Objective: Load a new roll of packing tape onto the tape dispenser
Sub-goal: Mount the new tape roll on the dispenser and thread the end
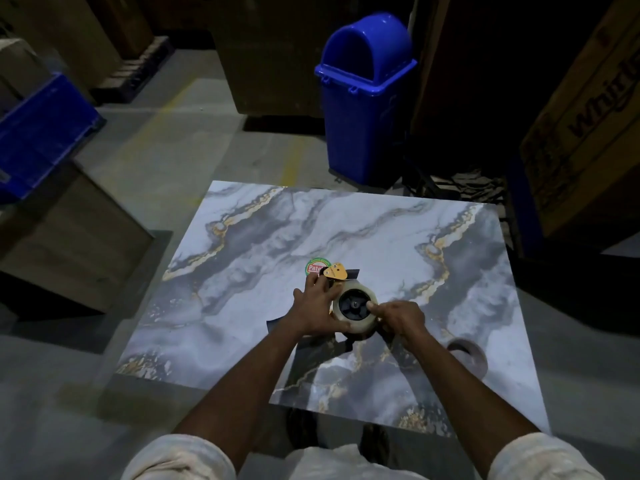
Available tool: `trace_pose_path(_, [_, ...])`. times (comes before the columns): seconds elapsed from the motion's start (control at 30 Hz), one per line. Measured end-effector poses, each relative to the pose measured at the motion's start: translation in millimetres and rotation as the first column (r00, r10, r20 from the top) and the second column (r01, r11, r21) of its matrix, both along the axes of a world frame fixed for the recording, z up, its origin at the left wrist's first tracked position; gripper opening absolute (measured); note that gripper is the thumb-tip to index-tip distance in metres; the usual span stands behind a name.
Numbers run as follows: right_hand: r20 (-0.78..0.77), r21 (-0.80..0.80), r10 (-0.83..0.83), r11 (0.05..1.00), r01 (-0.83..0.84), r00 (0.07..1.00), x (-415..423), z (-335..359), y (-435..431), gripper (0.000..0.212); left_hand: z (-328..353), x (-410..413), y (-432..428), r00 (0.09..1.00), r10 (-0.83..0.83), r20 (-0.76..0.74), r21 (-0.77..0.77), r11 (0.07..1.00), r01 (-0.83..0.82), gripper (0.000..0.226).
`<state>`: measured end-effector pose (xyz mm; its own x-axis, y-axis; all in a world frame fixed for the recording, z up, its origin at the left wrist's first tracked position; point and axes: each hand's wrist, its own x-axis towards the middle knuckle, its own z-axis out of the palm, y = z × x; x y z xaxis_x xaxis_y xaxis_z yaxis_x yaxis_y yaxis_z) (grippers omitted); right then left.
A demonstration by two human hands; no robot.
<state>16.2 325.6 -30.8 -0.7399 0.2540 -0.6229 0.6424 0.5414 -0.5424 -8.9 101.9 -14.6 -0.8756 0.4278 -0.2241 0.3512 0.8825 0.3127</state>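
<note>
A clear roll of packing tape sits around the black hub of the tape dispenser, which lies over the middle of the marble-patterned table. The dispenser's orange front plate points away from me. My left hand grips the dispenser body from the left, fingers reaching toward the orange plate. My right hand holds the roll's right edge, with the thumb pressed on the hub rim. An empty brown cardboard tape core lies on the table to the right.
A round green and red sticker lies beside the orange plate. A blue swing-lid bin stands on the floor beyond the table. Cardboard boxes rise at the right; a blue crate rests on boxes at the left.
</note>
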Motion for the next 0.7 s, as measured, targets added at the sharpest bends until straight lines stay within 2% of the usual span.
trace_pose_path(0.03, [-0.016,0.020,0.024,1.000,-0.023,1.000,-1,1,-1,0.055,-1,0,0,1.000,0.000,-0.009,-0.002,1.000,0.000,0.097])
trace_pose_path(0.1, [-0.013,-0.087,-0.003,0.996,0.002,1.000,-4,6,-1,0.037,1,3,-1,0.999,-0.010,-0.037,0.008,1.000,0.011,0.096])
trace_pose_path(0.13, [-0.001,-0.131,-0.016,0.991,0.016,1.000,-6,10,0,0.029,1,6,-2,0.999,-0.007,-0.053,0.046,0.999,0.009,0.094])
trace_pose_path(0.2, [0.016,-0.130,0.023,0.991,-0.021,1.000,-7,13,0,0.028,-1,16,-8,0.995,0.059,-0.082,0.203,0.978,-0.042,0.089])
trace_pose_path(0.27, [-0.024,-0.051,0.073,0.996,-0.074,0.997,-9,17,-3,0.037,-9,29,-19,0.978,0.179,-0.108,0.329,0.935,-0.135,0.092])
trace_pose_path(0.33, [-0.095,0.094,0.207,0.976,-0.198,0.974,-13,18,-5,0.046,-14,40,-29,0.965,0.243,-0.094,0.344,0.918,-0.198,0.093])
trace_pose_path(0.43, [-0.073,0.266,0.396,0.892,-0.365,0.915,-21,26,-7,0.058,-18,45,-39,0.975,0.211,-0.062,0.337,0.924,-0.179,0.082])
trace_pose_path(0.53, [-0.008,0.377,0.550,0.775,-0.507,0.835,-33,32,-12,0.057,-20,32,-45,0.985,0.166,-0.052,0.344,0.929,-0.138,0.081])
trace_pose_path(0.63, [-0.001,0.355,0.545,0.784,-0.509,0.838,-36,31,-11,0.047,-18,19,-48,0.990,0.136,-0.034,0.332,0.936,-0.117,0.079])
trace_pose_path(0.7, [-0.093,0.320,0.428,0.868,-0.381,0.899,-30,23,-17,0.044,-17,13,-49,0.993,0.119,-0.014,0.329,0.938,-0.108,0.078])
